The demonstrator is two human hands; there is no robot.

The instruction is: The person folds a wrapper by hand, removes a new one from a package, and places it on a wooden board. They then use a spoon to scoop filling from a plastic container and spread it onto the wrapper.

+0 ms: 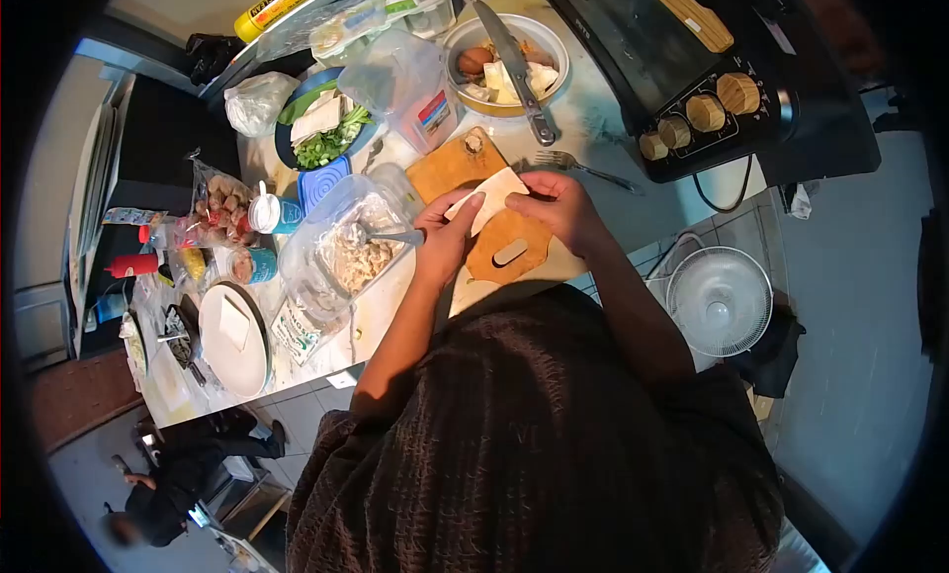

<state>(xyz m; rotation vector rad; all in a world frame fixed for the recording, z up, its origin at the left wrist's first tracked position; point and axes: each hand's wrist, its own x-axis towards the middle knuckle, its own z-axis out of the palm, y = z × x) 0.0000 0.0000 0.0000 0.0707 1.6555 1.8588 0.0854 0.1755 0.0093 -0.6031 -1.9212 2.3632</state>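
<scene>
Pale and flat, a thin sheet (486, 203) is held in the head view just above the board (529, 239), with both hands closed on it. The left hand (442, 239) pinches its near left edge between thumb and fingers; the right hand (563, 209) has a narrow pinch at the opposite end. Gripped from two sides, the sheet seems to be held so that it stays spread without folding, and the board below would catch whatever drops. Left of the board stands a clear tub (297, 266) of chunky, pale mix (366, 266); a utensil (400, 238) leans in it, handle towards the board, probably so that it is easy to take. Farther left of the board, a white plate (225, 351) bears another pale, square piece (234, 324), set apart from the wet mix, perhaps to stay dry. Beyond the board, a knife (514, 69) lies across a bowl (564, 64), its handle reaching past the rim, likely for an easy grab. Just right of the board lies a fork (593, 171), and beyond it stands an oven (820, 108). Greens (331, 148) sit up and left of the board.
</scene>
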